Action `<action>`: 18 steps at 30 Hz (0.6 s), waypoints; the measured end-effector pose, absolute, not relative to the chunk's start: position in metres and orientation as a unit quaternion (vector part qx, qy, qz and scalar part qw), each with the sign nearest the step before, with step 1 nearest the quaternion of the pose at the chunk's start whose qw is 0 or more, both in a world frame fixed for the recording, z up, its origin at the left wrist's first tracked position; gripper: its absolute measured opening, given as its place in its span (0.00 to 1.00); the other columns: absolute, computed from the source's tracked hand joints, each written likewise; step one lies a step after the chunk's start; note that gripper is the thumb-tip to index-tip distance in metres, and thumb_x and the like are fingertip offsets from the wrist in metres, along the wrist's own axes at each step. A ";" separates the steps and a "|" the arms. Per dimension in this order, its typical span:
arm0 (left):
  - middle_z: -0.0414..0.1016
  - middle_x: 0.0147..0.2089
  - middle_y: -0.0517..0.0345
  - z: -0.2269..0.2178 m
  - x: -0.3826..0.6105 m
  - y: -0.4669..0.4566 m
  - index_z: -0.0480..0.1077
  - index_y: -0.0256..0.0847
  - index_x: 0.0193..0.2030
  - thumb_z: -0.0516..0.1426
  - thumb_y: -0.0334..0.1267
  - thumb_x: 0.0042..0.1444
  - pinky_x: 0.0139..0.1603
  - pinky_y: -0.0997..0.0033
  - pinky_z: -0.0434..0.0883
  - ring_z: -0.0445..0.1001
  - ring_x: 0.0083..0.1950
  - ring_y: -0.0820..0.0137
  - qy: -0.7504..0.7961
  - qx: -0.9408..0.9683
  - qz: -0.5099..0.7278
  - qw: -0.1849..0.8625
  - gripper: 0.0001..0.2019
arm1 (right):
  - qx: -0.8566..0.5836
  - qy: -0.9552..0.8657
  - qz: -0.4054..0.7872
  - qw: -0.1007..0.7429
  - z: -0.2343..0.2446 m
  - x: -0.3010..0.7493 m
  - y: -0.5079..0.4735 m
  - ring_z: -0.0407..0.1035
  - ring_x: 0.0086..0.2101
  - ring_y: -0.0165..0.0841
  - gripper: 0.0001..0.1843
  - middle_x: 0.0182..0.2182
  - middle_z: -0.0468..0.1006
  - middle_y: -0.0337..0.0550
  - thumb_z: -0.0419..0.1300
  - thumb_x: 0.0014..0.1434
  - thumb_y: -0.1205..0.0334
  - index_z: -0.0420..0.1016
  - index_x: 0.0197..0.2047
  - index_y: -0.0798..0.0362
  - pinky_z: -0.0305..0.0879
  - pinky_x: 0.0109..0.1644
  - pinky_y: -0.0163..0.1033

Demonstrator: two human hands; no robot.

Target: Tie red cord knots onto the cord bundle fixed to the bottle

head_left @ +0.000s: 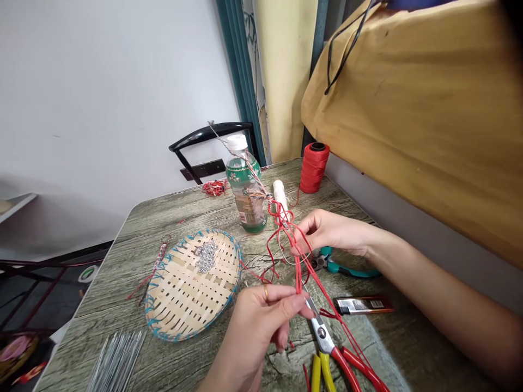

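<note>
Thumb and fingers of my left hand point(272, 316) pinch strands of red cord point(298, 269) near the front of the table. Farther up, my right hand point(312, 231) pinches the same cords beside a loose, looped knot. Above the knot the cord joins a twisted multicoloured string point(254, 173) that runs up around a bottle point(247, 201) with a white cap. Below my hands lie scissors point(324, 337) with red handles, partly hidden by my left hand. Teal-handled pliers point(351, 270) rest just beyond my right hand.
A woven bamboo tray point(183, 305) with small metallic pieces stands left. Metal wires point(116, 362) lie front left. A red thread spool point(314, 169) and white thread spool point(279, 193) stand behind. A lighter point(363, 305) and yellow handles point(321, 375) are at right.
</note>
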State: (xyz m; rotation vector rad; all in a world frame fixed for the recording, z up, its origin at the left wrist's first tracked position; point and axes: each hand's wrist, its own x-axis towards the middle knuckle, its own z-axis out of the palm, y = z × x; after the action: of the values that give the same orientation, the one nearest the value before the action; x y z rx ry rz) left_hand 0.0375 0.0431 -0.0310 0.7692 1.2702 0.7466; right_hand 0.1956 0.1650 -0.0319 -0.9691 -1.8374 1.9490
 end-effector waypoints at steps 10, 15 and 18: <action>0.75 0.28 0.54 -0.024 0.035 0.028 0.73 0.34 0.29 0.59 0.39 0.49 0.18 0.76 0.43 0.51 0.14 0.86 0.510 0.273 0.343 0.740 0.09 | -0.384 -0.714 0.519 0.270 -0.023 0.201 0.157 0.64 0.31 0.28 0.14 0.33 0.74 0.41 0.58 0.53 0.56 0.73 0.37 0.59 0.58 0.37 0.33; 0.76 0.27 0.54 -0.027 0.035 0.024 0.72 0.34 0.30 0.58 0.38 0.51 0.16 0.77 0.40 0.52 0.13 0.88 0.469 0.258 0.351 0.769 0.08 | -0.458 -0.748 0.280 0.390 0.001 0.211 0.113 0.63 0.27 0.28 0.12 0.27 0.72 0.38 0.54 0.57 0.56 0.71 0.31 0.56 0.58 0.31 0.33; 0.76 0.28 0.52 -0.026 0.037 0.020 0.72 0.34 0.31 0.57 0.38 0.52 0.16 0.78 0.42 0.53 0.13 0.87 0.450 0.261 0.347 0.780 0.08 | -0.433 -0.780 0.245 0.379 0.009 0.215 0.092 0.65 0.28 0.28 0.09 0.27 0.73 0.38 0.55 0.56 0.60 0.72 0.31 0.55 0.60 0.33 0.33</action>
State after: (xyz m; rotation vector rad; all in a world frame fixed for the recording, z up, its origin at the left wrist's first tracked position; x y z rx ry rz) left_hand 0.0370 0.0204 -0.0265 0.5634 0.9716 0.7508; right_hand 0.2150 0.0916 0.0088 -1.1071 -1.9925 0.6246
